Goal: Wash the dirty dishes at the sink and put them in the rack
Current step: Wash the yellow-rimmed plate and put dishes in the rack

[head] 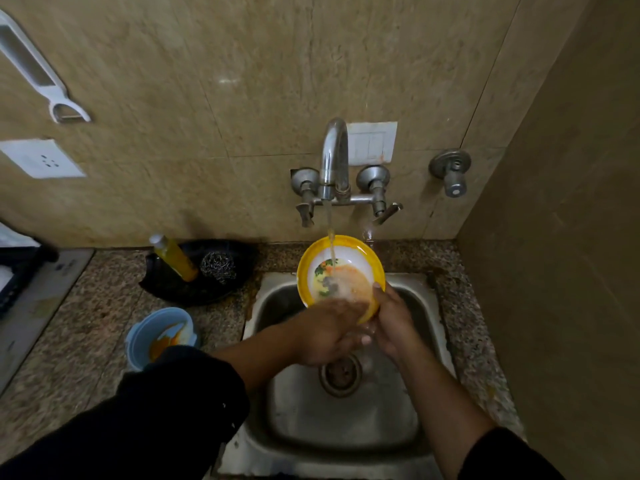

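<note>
A yellow-rimmed plate (337, 251) with a flower print is tilted under running water from the tap (334, 157), over the steel sink (346, 427). My right hand (389, 320) grips the plate's lower right edge, thumb on the rim. My left hand (329, 332) lies across the plate's lower face, fingers reaching toward the right hand. An orange smear shows on the plate. A blue bowl (138, 336) with orange residue stands on the counter left of the sink.
A black dish (166, 289) at the back left holds a yellow soap bottle (175, 256) and a steel scrubber (217, 266). A dark rack (15, 271) sits at the far left edge. Granite counter (86, 323) surrounds the sink; a wall stands close on the right.
</note>
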